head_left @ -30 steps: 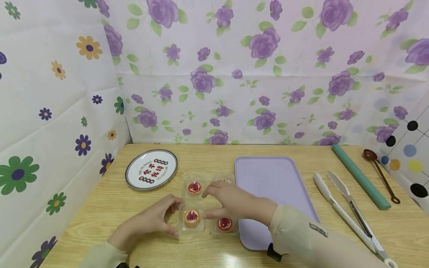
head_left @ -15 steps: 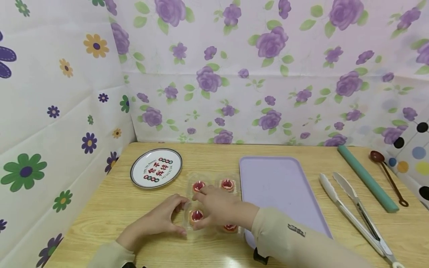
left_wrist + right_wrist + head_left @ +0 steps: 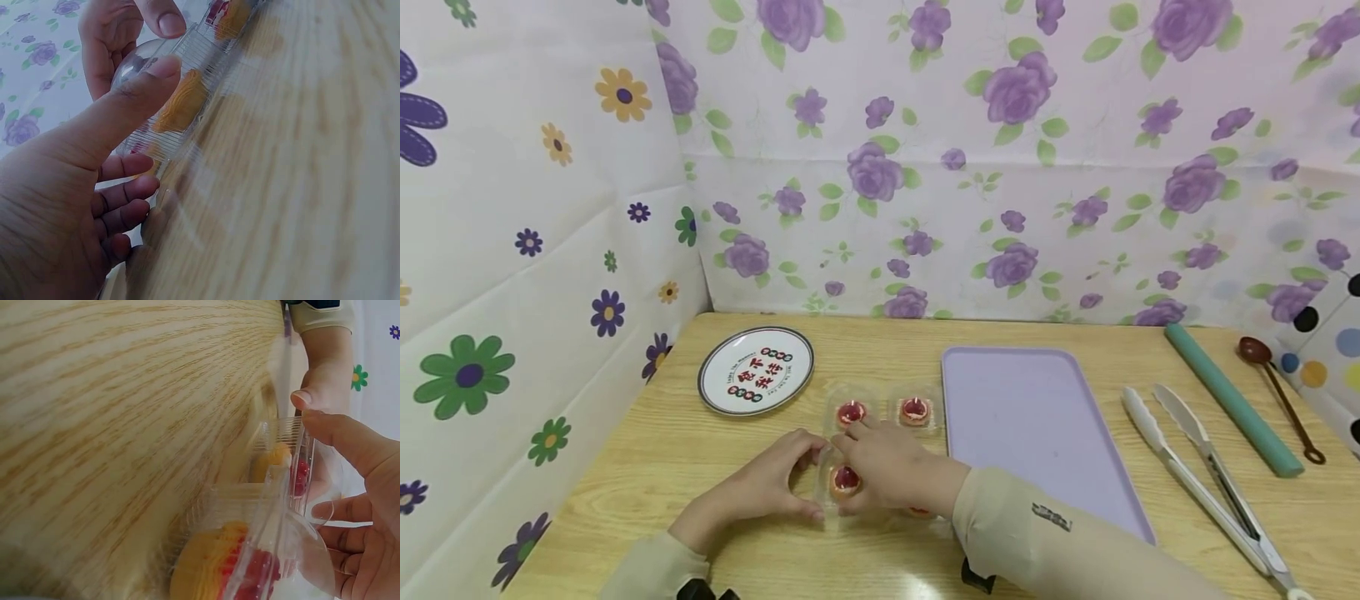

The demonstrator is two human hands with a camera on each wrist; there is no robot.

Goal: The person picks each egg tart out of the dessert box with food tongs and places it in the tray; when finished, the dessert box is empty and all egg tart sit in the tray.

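A clear plastic container (image 3: 936, 423) with domed compartments lies on the table, each holding a small tart (image 3: 915, 410) with a red topping. My left hand (image 3: 767, 479) grips the container's left side; in the left wrist view its thumb (image 3: 134, 94) lies along the rim and the fingers are curled beside it. Reaching across from the right, my right hand (image 3: 891, 467) spans the front-left dome. Its thumb (image 3: 340, 437) is at the rim in the right wrist view, with the fingers bent round the dome. The right hand mostly hides the front-right tart.
A round plate (image 3: 756, 371) with red lettering stands at the back left. Just right of the container lies a lilac tray (image 3: 1030, 408). Farther right are metal tongs (image 3: 1213, 487), a green rolling pin (image 3: 1232, 400) and a brown ladle (image 3: 1285, 400). Flowered cloth (image 3: 970, 208) hangs behind the table.
My right hand has moved left and down over the front-left dome, uncovering the back-right tart and covering more of the front-right one. The left hand stays at the left side. The view shifts slightly.
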